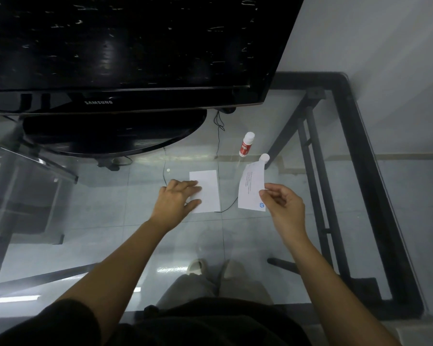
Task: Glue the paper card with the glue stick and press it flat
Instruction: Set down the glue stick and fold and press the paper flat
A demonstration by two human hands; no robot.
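A plain white paper card (208, 188) lies flat on the glass table, and my left hand (176, 201) rests on its left part with fingers spread, pressing it down. My right hand (283, 203) pinches a second, printed card (251, 187) by its right edge and holds it lifted and slightly curled above the glass, to the right of the flat card. A red and white glue stick (246, 144) stands upright behind the cards. Its white cap (264, 158) sits on the glass just right of it, partly behind the held card.
A large black monitor (125, 53) on a round base (115, 136) fills the far left of the glass table. The table's black frame (368, 156) runs along the right edge beside a pale wall. Thin cables show under the glass, with my legs and shoes below.
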